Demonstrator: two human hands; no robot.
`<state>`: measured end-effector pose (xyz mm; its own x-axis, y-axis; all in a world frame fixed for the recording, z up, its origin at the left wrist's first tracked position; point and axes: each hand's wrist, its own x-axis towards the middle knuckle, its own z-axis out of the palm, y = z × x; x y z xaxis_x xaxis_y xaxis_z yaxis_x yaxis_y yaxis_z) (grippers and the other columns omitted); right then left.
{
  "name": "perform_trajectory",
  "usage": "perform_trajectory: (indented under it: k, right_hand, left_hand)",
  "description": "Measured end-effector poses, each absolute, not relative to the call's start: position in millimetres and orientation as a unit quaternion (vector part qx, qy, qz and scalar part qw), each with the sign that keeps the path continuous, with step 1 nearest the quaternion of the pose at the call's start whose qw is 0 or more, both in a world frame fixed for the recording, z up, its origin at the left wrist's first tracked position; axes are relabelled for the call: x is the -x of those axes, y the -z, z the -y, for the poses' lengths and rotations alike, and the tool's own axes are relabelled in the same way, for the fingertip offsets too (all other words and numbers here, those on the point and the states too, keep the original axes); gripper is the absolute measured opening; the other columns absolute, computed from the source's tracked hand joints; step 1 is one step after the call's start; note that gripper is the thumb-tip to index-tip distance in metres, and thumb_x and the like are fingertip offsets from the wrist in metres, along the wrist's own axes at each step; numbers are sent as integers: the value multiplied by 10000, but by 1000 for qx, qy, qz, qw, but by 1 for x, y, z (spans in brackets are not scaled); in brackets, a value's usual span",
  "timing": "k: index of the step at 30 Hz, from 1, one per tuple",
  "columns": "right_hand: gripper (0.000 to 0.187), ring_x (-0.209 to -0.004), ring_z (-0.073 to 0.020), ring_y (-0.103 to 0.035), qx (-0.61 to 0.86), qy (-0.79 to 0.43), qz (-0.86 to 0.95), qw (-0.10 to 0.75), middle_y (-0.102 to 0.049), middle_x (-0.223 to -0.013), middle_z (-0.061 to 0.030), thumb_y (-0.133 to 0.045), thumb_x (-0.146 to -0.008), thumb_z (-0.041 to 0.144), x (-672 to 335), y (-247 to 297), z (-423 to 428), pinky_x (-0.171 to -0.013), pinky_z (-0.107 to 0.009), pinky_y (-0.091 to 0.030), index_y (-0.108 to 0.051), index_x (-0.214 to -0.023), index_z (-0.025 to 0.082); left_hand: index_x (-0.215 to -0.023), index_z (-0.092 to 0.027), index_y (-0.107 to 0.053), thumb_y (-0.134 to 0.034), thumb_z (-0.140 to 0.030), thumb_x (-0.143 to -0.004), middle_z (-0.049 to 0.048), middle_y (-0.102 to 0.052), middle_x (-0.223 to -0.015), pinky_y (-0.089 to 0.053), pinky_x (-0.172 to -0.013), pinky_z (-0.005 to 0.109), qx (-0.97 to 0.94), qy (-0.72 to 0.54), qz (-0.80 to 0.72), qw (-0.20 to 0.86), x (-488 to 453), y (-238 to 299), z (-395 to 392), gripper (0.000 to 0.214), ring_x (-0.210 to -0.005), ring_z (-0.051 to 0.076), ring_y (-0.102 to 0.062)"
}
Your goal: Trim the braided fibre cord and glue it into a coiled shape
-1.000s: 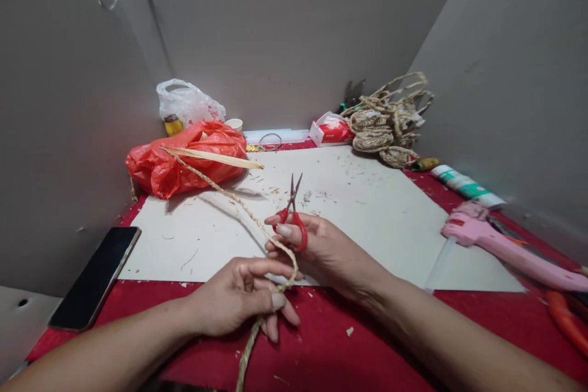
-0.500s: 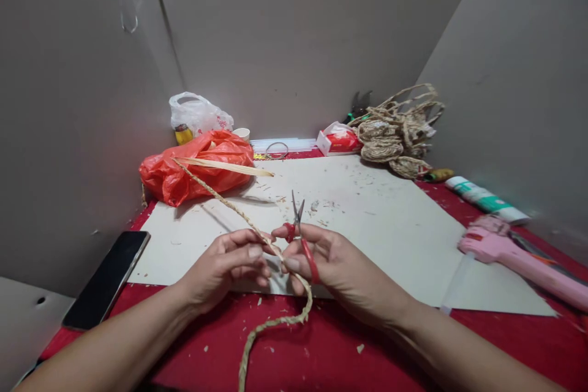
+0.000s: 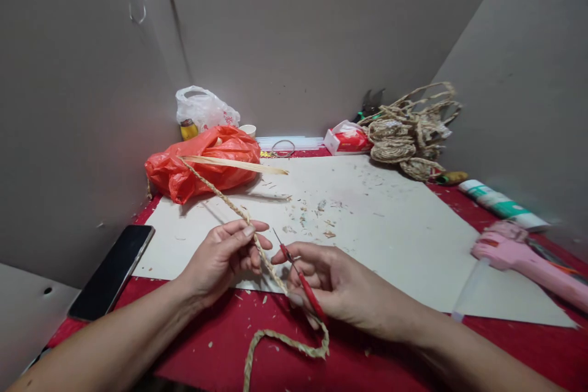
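Observation:
A braided straw cord (image 3: 220, 193) runs slantwise from an orange-red plastic bag (image 3: 206, 156) down between my hands, then curls over the red cloth toward me. My left hand (image 3: 225, 254) pinches the cord between thumb and fingers. In my right hand (image 3: 335, 278) is a pair of scissors (image 3: 312, 299) with red handles, its tip pointing up and to the left. The same hand's thumb is at the lower stretch of cord; part of the grip there is hidden. Loose flat straw strips (image 3: 234, 163) stick out from the cord's far end.
A white board (image 3: 390, 226) with straw scraps lies on a red cloth (image 3: 206, 343). At left is a phone (image 3: 113, 272). On the right are a pink glue gun (image 3: 519, 252), a green-and-white roll (image 3: 503, 203) and bundled straw cord (image 3: 392, 150). Grey walls enclose the back and sides.
My right hand has slid down along the cord, toward me and to the right. The scissors have tilted leftward and their blades now look closer together. The left hand has moved slightly up the cord.

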<state>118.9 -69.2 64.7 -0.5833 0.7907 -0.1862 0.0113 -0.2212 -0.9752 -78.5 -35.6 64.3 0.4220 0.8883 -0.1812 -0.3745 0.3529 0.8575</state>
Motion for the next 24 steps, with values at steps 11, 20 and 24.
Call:
perform_trajectory:
  k: [11, 20, 24]
  right_hand:
    - [379, -531, -88, -293, 463, -480, 704, 243, -331, -552, 59, -658, -757, 443, -130, -60, 61, -479, -225, -253, -446, -592, 177]
    - [272, -523, -83, -298, 439, -451, 757, 174, -353, -557, 58, -607, -803, 390, -130, -63, 63, -473, -219, -249, -579, -676, 152]
    - [238, -514, -81, -318, 438, -402, 787, 163, -378, -548, 56, -566, -823, 339, -133, -61, 63, -473, -213, -257, -562, -665, 161]
  left_hand:
    - [-918, -124, -638, -580, -267, -884, 58, -695, -768, -487, -582, 214, -476, -323, -297, 762, 79, -59, 46, 159, -557, 84, -599]
    - [-888, -121, -611, -497, -308, -927, 55, -685, -701, -466, -557, 188, -514, -300, -285, 752, 77, -57, 46, 222, -527, 83, -598]
    - [-893, -128, -604, -496, -310, -928, 50, -687, -700, -462, -569, 201, -523, -305, -290, 741, 78, -57, 47, 215, -532, 86, -593]
